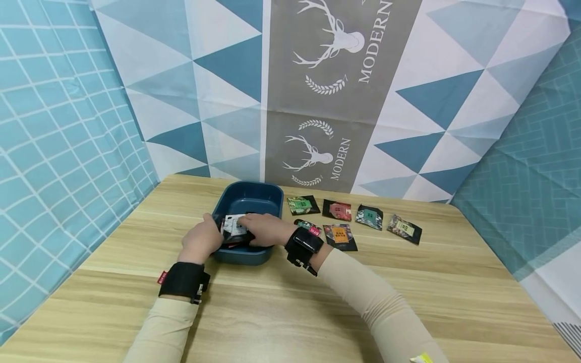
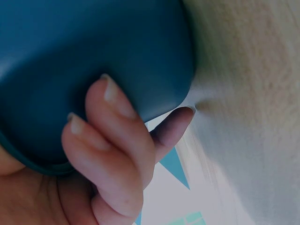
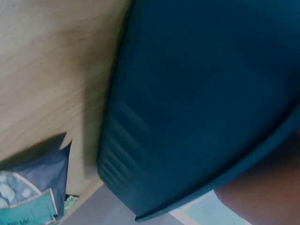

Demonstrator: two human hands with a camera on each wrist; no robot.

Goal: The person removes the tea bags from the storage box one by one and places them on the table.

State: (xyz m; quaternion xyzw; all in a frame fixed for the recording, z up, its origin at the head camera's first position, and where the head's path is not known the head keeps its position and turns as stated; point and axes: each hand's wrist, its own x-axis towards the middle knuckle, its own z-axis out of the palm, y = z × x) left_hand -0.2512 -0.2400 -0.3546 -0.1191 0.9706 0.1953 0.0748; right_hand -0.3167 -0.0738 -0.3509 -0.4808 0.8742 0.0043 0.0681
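A dark blue basin (image 1: 254,189) stands on the table, with a black packet with a white label (image 1: 233,225) at its near end. My left hand (image 1: 201,239) grips the basin's left rim; in the left wrist view its fingers (image 2: 119,136) curl against the outer wall. Over the right rim reaches my right hand (image 1: 268,228), with fingertips on the packet's right side and the thumb lower down by its edge. Other dark packaging with a bit of red shows under this packet. In the right wrist view the basin's wall (image 3: 187,103) hides most of that hand.
Right of the basin lie several flat packets: green (image 1: 303,204), red (image 1: 337,209), teal (image 1: 369,217), pale yellow (image 1: 404,229) and orange (image 1: 340,237). Another packet (image 1: 306,225) is partly behind my right wrist. A patterned cloth wall (image 1: 227,101) rises behind the wooden table (image 1: 254,312).
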